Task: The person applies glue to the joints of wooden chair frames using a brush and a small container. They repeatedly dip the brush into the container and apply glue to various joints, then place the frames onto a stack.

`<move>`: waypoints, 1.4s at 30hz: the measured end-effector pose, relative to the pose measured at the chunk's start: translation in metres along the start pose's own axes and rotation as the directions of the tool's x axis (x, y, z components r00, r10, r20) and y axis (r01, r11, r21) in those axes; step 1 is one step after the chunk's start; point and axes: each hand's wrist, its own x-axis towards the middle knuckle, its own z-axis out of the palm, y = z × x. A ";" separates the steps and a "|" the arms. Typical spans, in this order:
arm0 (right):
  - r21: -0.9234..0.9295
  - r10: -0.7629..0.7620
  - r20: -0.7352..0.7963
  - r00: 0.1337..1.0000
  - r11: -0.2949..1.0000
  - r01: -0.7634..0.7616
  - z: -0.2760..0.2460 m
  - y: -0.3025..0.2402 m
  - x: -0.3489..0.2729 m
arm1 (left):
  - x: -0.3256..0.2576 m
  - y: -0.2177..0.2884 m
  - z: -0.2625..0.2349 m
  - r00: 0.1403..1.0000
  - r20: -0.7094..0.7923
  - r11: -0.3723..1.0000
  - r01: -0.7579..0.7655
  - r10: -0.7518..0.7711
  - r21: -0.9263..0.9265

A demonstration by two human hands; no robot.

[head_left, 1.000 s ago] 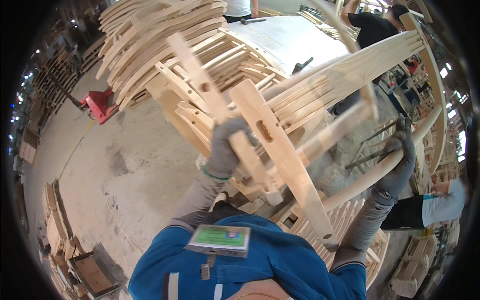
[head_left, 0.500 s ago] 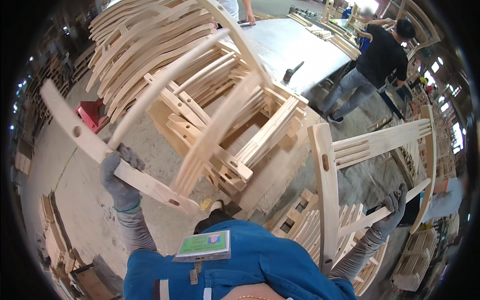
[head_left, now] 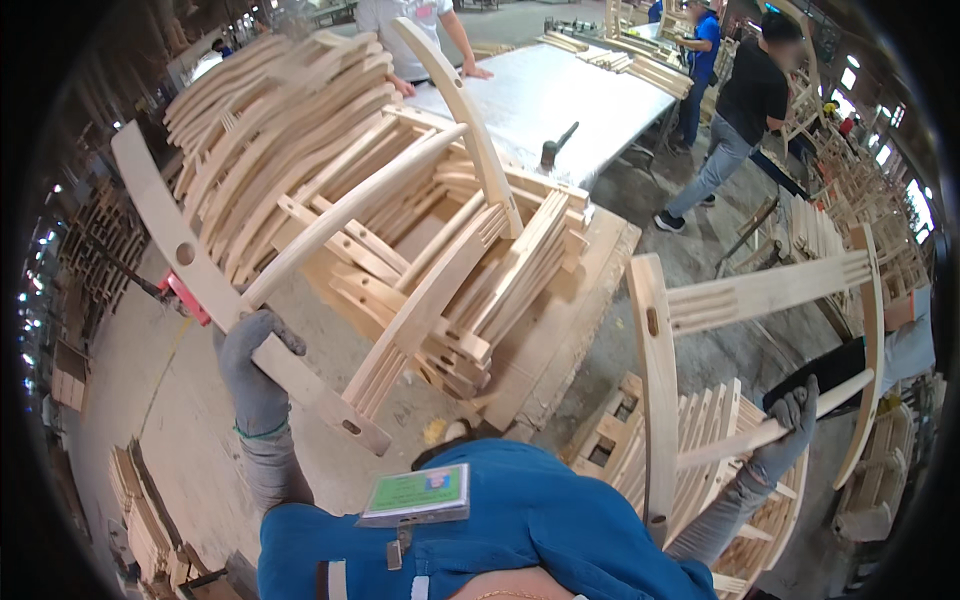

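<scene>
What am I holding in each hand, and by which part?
Left hand: one wooden frame, gripped by its left side piece. Right hand: another wooden frame, gripped by its lower rail.

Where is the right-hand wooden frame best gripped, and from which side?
Probably the lower rail, mid-length, from the wearer's side: it spans two uprights and looks slimmer than the upper board, which should suit a wrapped grip. The right hand holds it there.

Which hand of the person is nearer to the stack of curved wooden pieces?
Left. The left hand, gripping a wooden frame, is in front of the stack, apart from it. The right hand, holding another wooden frame, is farther away to the right.
</scene>
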 end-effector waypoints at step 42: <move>-0.060 -0.062 -0.256 0.965 0.997 0.048 -0.058 -0.003 -0.023 | 0.006 0.068 -0.039 0.865 0.155 0.809 -0.362 0.477 -0.463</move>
